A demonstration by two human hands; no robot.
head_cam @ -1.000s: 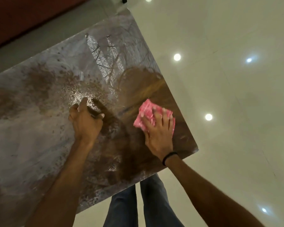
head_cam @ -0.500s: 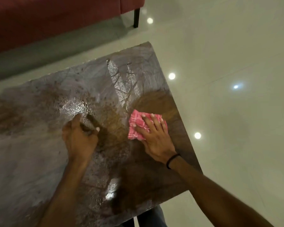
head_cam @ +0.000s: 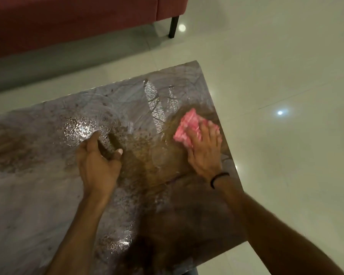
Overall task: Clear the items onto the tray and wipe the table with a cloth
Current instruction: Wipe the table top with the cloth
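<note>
A pink cloth (head_cam: 187,127) lies bunched on the glossy brown-and-grey table (head_cam: 38,195) near its right edge. My right hand (head_cam: 206,153) presses flat on the cloth, fingers spread over it, a black band on the wrist. My left hand (head_cam: 96,163) rests on the tabletop near the middle, fingers apart with the tips on the surface, holding nothing. No tray or other items show in this view.
A red sofa (head_cam: 68,20) with a black leg (head_cam: 173,26) stands beyond the table's far edge. Shiny pale floor tiles (head_cam: 286,76) with light reflections surround the table on the right. The table's right corner is close to my right hand.
My right hand has pushed the cloth away from me and to the right, toward the table's right edge. The view has tilted up, bringing the sofa in. My left hand stays planted.
</note>
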